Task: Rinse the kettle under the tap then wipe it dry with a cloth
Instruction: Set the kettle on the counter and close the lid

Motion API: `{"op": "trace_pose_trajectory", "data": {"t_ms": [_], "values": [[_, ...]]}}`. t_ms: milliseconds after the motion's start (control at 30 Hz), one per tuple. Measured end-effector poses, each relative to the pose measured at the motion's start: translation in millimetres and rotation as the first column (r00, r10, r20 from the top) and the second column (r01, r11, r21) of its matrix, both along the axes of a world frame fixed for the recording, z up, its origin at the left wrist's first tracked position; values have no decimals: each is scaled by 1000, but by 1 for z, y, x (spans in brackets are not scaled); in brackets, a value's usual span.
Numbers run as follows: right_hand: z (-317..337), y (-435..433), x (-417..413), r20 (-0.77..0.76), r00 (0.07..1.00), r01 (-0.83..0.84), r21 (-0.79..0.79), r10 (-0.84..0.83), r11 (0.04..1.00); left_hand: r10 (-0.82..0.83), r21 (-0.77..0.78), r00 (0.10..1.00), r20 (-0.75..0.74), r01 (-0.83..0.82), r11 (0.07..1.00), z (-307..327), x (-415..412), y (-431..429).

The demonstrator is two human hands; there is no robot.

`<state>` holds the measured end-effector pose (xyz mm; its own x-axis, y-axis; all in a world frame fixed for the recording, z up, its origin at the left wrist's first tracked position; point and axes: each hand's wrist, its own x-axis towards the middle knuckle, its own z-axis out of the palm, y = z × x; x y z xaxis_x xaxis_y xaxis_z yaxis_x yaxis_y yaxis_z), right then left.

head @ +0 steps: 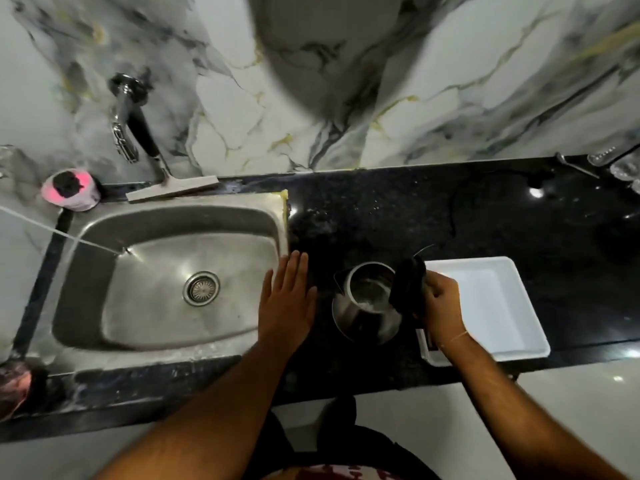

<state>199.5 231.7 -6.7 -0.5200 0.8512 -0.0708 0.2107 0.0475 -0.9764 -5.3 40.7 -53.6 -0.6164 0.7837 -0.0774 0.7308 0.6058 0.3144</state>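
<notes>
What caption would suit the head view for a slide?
Right hand holds the open kettle on the counter beside the sink; left hand hovers flat.

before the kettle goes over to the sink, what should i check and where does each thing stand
1. Grip on kettle: right hand is closed around the black handle; ok.
2. Lid off or open so water can get in: the steel inside shows from above; ok.
3. Left hand free to help: open, flat, holding nothing, at the sink's right rim; ok.
4. Sink clear: basin holds nothing over the drain; ok.
5. Tap running: no stream visible; not ok.
6. Drying cloth within reach: none clearly identifiable; cannot tell.
</notes>
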Motion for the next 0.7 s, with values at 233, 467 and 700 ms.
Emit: {"op": "trace_pose_trajectory", "data": {"t_ms": [233,467,700], "values": [[-35,8,29,-18,996,-92,-80,91,993,-71,-82,988,135,83,993,4,38,-2],[-57,12,24,-34,983,-183,-65,181,981,-66,-181,959,274,119,976,5,55,8],[-49,27,11,26,965,-259,-49,261,965,-10,-200,954,300,73,977,8,59,11]]}}
